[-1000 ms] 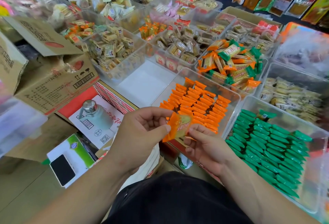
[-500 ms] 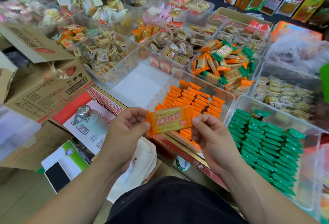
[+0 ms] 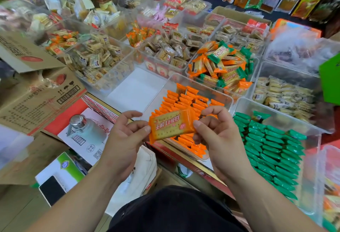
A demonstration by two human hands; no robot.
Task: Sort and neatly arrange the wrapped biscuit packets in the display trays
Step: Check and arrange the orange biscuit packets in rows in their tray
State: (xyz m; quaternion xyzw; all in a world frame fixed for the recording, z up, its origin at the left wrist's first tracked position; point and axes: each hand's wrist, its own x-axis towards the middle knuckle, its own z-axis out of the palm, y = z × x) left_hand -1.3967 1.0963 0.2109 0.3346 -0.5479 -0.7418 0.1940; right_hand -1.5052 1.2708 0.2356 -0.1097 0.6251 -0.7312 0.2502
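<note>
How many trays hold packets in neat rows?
2: clear plastic tray of orange packets, centre; clear plastic tray of green packets, right of it. Farther ones are too blurred to judge.

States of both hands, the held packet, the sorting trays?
Orange wrapped biscuit packet: held flat, pinched at both ends.
Left hand: grip on packet's left end.
Right hand: grip on packet's right end.
Clear plastic tray of orange packets: neat rows, part filled.
Clear plastic tray of green packets: neat rows.
Clear plastic tray of mixed packets: jumbled heap.
</note>
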